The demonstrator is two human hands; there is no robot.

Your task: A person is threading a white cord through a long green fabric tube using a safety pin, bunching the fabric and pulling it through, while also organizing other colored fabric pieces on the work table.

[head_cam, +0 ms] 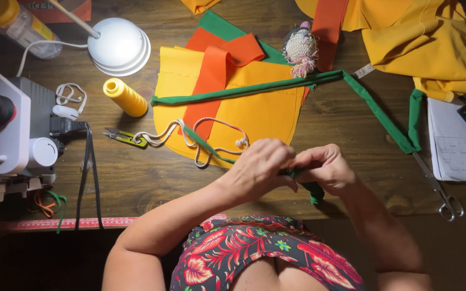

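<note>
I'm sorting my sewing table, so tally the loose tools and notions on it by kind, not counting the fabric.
Thread cones: 1, yellow
Thread snips: 1
Scissors: 1
Pincushions: 1, crocheted
White cords: 1
Measuring tapes: 1, red
Total: 6

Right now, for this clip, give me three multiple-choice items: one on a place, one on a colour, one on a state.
1. Where does the thread spool lie?
A. left of the yellow fabric panel
B. on the paper
C. beside the scissors

2. What colour is the strip held in both hands?
A. orange
B. green
C. white

3. How are the scissors at the right?
A. in the right hand
B. lying untouched on the table
C. under fabric

Key: 1 A, it rests left of the panel; 2 B, green shows between the left hand and the right hand; 3 B, no hand is near them.
</note>
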